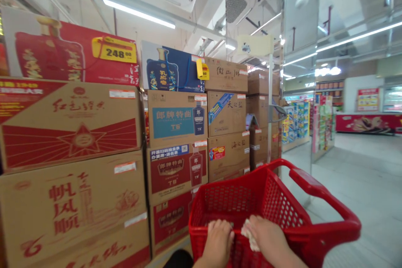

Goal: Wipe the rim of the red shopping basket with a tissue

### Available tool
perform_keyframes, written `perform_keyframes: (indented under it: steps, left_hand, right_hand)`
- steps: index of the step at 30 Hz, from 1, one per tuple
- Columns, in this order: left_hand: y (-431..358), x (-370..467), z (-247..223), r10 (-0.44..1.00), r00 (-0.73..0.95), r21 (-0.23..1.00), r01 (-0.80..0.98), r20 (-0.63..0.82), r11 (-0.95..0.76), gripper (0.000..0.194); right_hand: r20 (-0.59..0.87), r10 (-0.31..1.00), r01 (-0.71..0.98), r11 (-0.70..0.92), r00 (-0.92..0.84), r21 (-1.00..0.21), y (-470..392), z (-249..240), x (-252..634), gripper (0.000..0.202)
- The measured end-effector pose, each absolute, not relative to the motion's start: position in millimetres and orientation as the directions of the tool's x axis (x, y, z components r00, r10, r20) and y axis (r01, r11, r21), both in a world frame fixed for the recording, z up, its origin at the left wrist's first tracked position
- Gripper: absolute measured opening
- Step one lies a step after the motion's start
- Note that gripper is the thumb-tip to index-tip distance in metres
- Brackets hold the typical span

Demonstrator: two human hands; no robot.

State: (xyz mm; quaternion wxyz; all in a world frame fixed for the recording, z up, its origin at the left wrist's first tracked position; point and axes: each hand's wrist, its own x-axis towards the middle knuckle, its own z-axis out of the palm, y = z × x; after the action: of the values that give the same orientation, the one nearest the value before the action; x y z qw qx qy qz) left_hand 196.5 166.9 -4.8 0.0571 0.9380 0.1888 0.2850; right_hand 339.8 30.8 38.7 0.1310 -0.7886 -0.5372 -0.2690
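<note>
A red plastic shopping cart (284, 205) with perforated walls and a raised handle on its right stands in front of me. My left hand (219, 238) is closed over its near rim, with the fingers curled inward. A short way to the right, my right hand (266, 233) is closed on a crumpled whitish cloth (250, 236), which hangs at the same rim. Whether this cloth is fabric or paper I cannot tell. The part of the basket floor behind my hands is hidden.
Stacked cardboard cartons (176, 119) line the left side, topped by a red gift box (103, 65) and a blue gift box (185, 67) with yellow price tags. A mirrored pillar (297, 71) stands beyond the cart. Pale floor (370, 167) and a red counter (370, 123) lie right.
</note>
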Motion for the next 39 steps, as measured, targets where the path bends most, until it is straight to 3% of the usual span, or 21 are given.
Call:
perform_keyframes:
  steps: [3, 6, 8, 10, 12, 15, 20, 22, 26, 31, 35, 39]
  left_hand:
    - [163, 202, -5, 0.383, 0.77, 0.207, 0.322, 0.51, -0.924, 0.017]
    - [163, 207, -3, 0.38, 0.774, 0.192, 0.328, 0.507, -0.925, 0.018]
    - [164, 208, 0, 0.371, 0.786, 0.181, 0.325, 0.494, -0.928, 0.018]
    - [163, 208, 3, 0.365, 0.798, 0.176, 0.32, 0.479, -0.931, 0.017]
    - [161, 207, 6, 0.372, 0.8, 0.179, 0.326, 0.472, -0.928, 0.016]
    - [158, 204, 11, 0.38, 0.802, 0.184, 0.333, 0.461, -0.925, 0.018]
    - [160, 200, 15, 0.381, 0.817, 0.162, 0.345, 0.433, -0.925, 0.02]
    - [161, 198, 15, 0.383, 0.818, 0.155, 0.35, 0.429, -0.924, 0.019]
    - [159, 194, 14, 0.392, 0.801, 0.146, 0.366, 0.452, -0.919, 0.022]
    - [158, 189, 16, 0.381, 0.804, 0.146, 0.355, 0.457, -0.924, 0.023]
    - [157, 189, 18, 0.372, 0.812, 0.145, 0.345, 0.449, -0.927, 0.024]
    - [156, 195, 17, 0.373, 0.815, 0.156, 0.339, 0.444, -0.928, 0.027]
  right_hand:
    - [0.592, 0.729, 0.873, -0.48, 0.342, 0.086, 32, 36, 336, 0.032]
    - [0.704, 0.696, 0.914, -0.364, 0.14, 0.178, 28, 23, 330, 0.024]
    - [0.709, 0.705, 0.935, -0.27, 0.031, 0.227, 25, 19, 333, 0.033]
    - [0.636, 0.767, 0.944, -0.264, 0.081, 0.198, 24, 23, 341, 0.029]
    - [0.523, 0.815, 0.925, -0.36, 0.249, 0.121, 28, 32, 349, 0.019]
    - [0.489, 0.778, 0.87, -0.487, 0.394, 0.074, 31, 39, 348, 0.03]
    - [0.634, 0.761, 0.93, -0.319, 0.135, 0.185, 24, 34, 332, 0.025]
    - [0.581, 0.793, 0.929, -0.332, 0.182, 0.162, 25, 37, 333, 0.021]
    - [0.501, 0.785, 0.883, -0.462, 0.364, 0.083, 32, 46, 333, 0.04]
    - [0.58, 0.795, 0.94, -0.31, 0.176, 0.141, 24, 47, 324, 0.024]
    - [0.445, 0.848, 0.917, -0.378, 0.288, 0.128, 23, 52, 332, 0.033]
    - [0.565, 0.786, 0.906, -0.395, 0.25, 0.149, 22, 42, 334, 0.027]
